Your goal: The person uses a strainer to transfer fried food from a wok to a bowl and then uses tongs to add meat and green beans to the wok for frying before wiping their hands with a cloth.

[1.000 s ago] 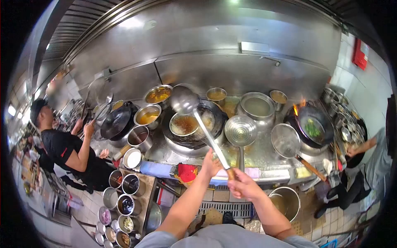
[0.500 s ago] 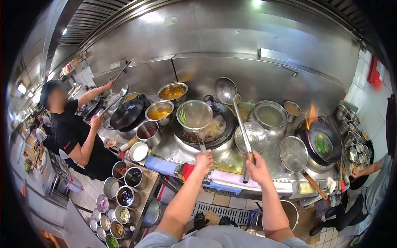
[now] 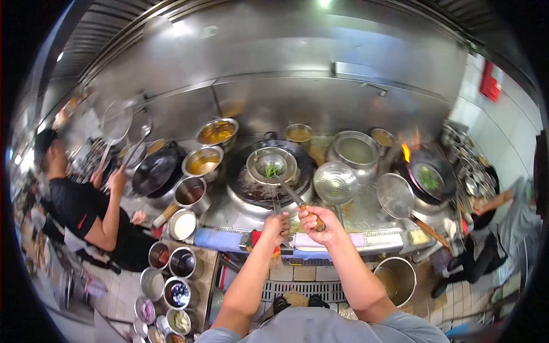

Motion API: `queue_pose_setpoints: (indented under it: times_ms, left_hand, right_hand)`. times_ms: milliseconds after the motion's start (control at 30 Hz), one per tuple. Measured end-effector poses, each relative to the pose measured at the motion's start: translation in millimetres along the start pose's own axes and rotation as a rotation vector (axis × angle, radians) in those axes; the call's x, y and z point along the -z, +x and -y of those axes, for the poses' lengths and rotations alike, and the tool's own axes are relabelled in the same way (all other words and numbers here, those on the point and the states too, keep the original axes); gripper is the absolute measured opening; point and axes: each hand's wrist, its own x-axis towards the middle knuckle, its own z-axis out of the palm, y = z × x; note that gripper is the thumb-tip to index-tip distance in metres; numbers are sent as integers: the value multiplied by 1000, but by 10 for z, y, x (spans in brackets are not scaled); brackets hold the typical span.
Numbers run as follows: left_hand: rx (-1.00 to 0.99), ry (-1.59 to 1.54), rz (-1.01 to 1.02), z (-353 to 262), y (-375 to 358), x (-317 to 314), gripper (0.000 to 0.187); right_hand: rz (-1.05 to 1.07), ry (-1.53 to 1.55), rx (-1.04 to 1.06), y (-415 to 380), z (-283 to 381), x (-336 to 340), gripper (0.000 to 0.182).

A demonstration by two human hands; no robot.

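Note:
My left hand (image 3: 276,228) is closed round the handle of a round wire strainer (image 3: 252,167), which sits over the large black wok (image 3: 305,161) in the middle of the stove. With my right hand (image 3: 320,224) I grip the wooden end of a ladle (image 3: 293,195). Its metal shaft slants down and its bowl lies inside the strainer, at the cut green vegetable pieces (image 3: 271,171). Dark, bubbling liquid shows below the strainer. My hands are close together at the stove's front edge. To the right of the wok rests a perforated skimmer (image 3: 335,183).
A co-worker in black (image 3: 86,211) stands at another wok (image 3: 155,173) on the left. At right, flames rise by a wok with greens (image 3: 428,178), near another person's arm (image 3: 496,200). Metal pots of oil (image 3: 204,162) and sauce (image 3: 190,192) flank my wok. Seasoning tins (image 3: 183,262) stand front left.
The ladle has come down from upright over the stove into the strainer. My right hand has moved left, towards my left hand. The strainer now sits lower over the wok.

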Motion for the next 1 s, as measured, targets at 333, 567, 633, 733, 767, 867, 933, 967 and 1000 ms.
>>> queue_pose_setpoints:
  times_ms: [333, 567, 633, 733, 767, 867, 933, 967, 1000]
  left_hand:
    - [331, -70, 411, 956, 516, -441, 29]
    - [541, 35, 555, 1591, 1460, -678, 13]
    - [586, 6, 426, 1763, 1552, -564, 13]
    - [710, 137, 354, 1993, 603, -457, 24]
    - [701, 172, 415, 2131, 344, -288, 26]
    - [773, 348, 490, 2645, -149, 338, 30]
    - [1192, 309, 464, 3022, -253, 941, 31]
    - [1098, 555, 440, 3178, -394, 1243, 29]
    - [1140, 855, 512, 3366, -214, 1743, 25]
  right_hand:
    - [-82, -235, 624, -1787, -865, 239, 35]
    - [-591, -167, 1072, -3135, -2333, 511, 28]
    - [-709, -45, 1212, -3450, -2878, 449, 27]
    - [-808, 3, 1425, -3923, -3649, 406, 16]
    - [-831, 4, 1508, -4057, -3909, 459, 19]
    - [-1182, 29, 1585, -4291, -4613, 240, 34]
    - [-1604, -54, 1520, -4338, -5051, 24, 39]
    - [-1782, -64, 1437, -4340, -5309, 96, 43]
    - [-1942, -72, 1348, -4315, -5467, 19, 48]
